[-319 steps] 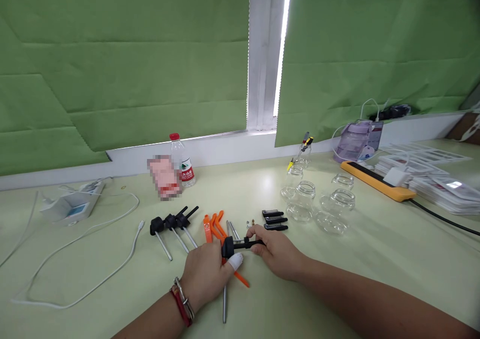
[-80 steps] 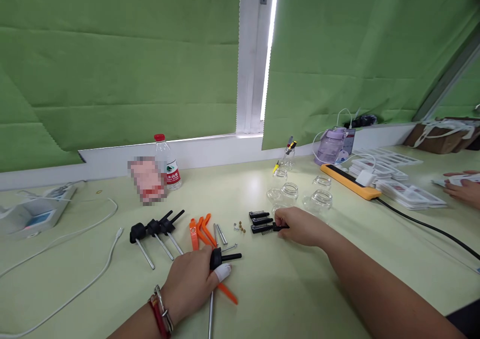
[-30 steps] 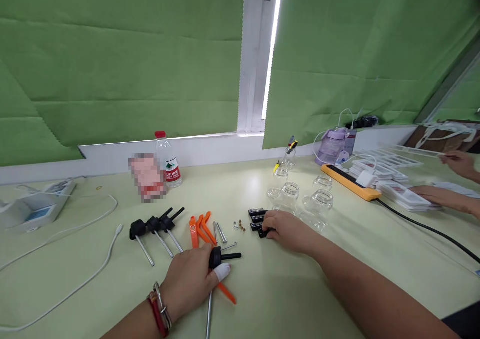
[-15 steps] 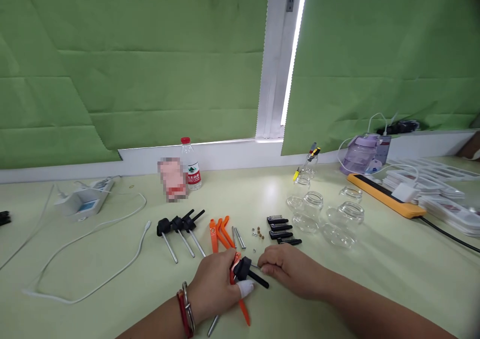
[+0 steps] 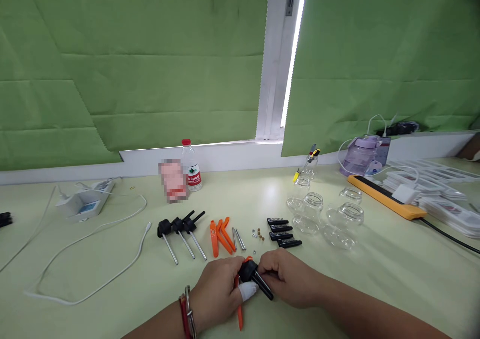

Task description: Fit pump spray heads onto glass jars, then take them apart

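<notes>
My left hand [image 5: 225, 284], a white wrap on its thumb, is closed around a black plastic head [image 5: 248, 270] with a stubby black spout pointing toward me. An orange lever [image 5: 240, 313] sticks out below those fingers. My right hand [image 5: 287, 279] is pinched against the right side of the head; whatever lies between its fingertips is hidden. Just beyond are loose orange levers [image 5: 214, 239], metal pins [image 5: 240, 239] and small nuts and brass-coloured beads [image 5: 259, 233]. Similar black heads with metal tubes [image 5: 189, 226] lie to the left.
Black pieces with springs [image 5: 280, 236] lie in a row at right, near clear glass jars [image 5: 313, 214]. Farther back are a water bottle [image 5: 192, 171], a purple jug [image 5: 360, 156] and an orange power strip [image 5: 390, 199]. A white cable [image 5: 93, 226] loops across the left.
My right hand has closed in on the black head, and the thin metal pin at its fingertips is now out of sight. The head has turned slightly and shifted right.
</notes>
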Tool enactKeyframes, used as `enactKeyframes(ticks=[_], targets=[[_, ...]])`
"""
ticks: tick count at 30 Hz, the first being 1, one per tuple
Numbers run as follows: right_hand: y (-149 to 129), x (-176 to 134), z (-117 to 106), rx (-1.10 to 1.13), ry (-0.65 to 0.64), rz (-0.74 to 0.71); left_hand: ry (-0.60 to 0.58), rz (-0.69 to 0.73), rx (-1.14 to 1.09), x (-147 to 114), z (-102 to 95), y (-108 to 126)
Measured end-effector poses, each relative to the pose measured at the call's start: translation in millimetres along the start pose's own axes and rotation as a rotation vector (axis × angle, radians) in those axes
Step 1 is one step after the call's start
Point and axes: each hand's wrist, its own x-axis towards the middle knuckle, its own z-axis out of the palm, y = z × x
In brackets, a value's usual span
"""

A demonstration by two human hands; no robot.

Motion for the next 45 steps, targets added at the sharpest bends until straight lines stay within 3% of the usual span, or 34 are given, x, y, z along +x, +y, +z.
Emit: enactKeyframes(ticks=[9,14,21,29,32,35,37,40,42,45], targets=[[5.9,-2.4,-12.5,0.429,-0.111,0.035,0.020,-0.023,-0.084,3.4,-1.0,-5.5],[9.2,-1.4,-5.9,0.405,-0.068,0.072,0.025,-0.031,-0.065,3.6,-0.2,-3.7],[12.3,2.7,-4.1,0.447,-0.001,0.145,-0.036,0.035,-0.024,-1.7,-1.3,2.8],[6.5,5.5,1.7,0.626,-0.027,0.160,-0.199,0.250,0.015,-7.3,1.0,12.9],[8.6,8.1,4.7,0.769,0.058,0.246,-0.224,0.295,0.044,-6.4,0.1,13.1],[12.1,13.5,2.4,0.839,0.248,0.273,-0.255,0.363,0.038,-5.8,-1.8,13.4],[15.1,17.5,-0.9,0.724,0.377,0.207,-0.257,0.383,0.028,-6.0,-3.0,14.0],[20.6,23.2,-5.3,0.256,0.460,-0.006,-0.260,0.353,0.003,-6.1,-4.8,13.8],[23.5,27.6,-6.9,-0.162,0.428,-0.188,-0.272,0.313,-0.034,-5.6,-6.0,12.0],[22.3,37.0,-7.7,-0.687,0.250,-0.388,-0.301,0.235,-0.127,-4.7,-6.8,7.4]])
